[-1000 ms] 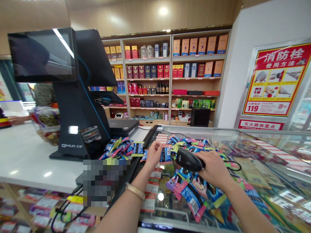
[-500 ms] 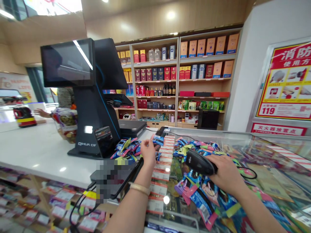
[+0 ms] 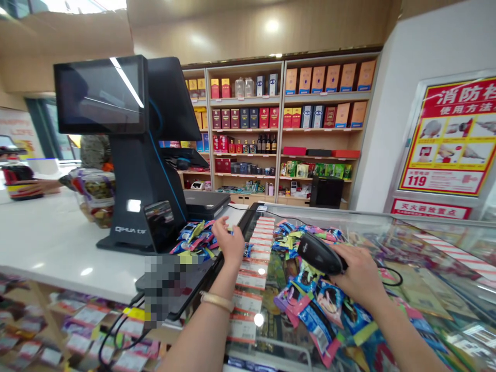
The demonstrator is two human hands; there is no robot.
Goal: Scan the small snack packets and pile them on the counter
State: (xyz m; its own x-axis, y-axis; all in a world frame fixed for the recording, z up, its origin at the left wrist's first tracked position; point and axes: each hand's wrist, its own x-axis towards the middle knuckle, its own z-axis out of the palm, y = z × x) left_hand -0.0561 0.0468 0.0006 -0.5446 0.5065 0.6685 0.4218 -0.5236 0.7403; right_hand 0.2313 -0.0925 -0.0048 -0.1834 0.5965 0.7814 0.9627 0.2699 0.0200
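My right hand is wrapped round a black barcode scanner, held just above a spread of small colourful snack packets on the glass counter. My left hand reaches left to a second pile of packets beside the black till stand. Its fingers are curled over the pile's right edge; a bit of blue packet shows by its fingers, but whether they grip one is hidden.
A till with dark screens stands on the white counter. A closed black laptop-like box lies behind the piles. Another person's hand and a bagged item are at the far left. Shelves of boxes fill the back wall.
My left hand carried a blue packet from the glass-counter spread leftward to the pile by the till. The right hand with the scanner stayed nearly still. The camera view shifted slightly.
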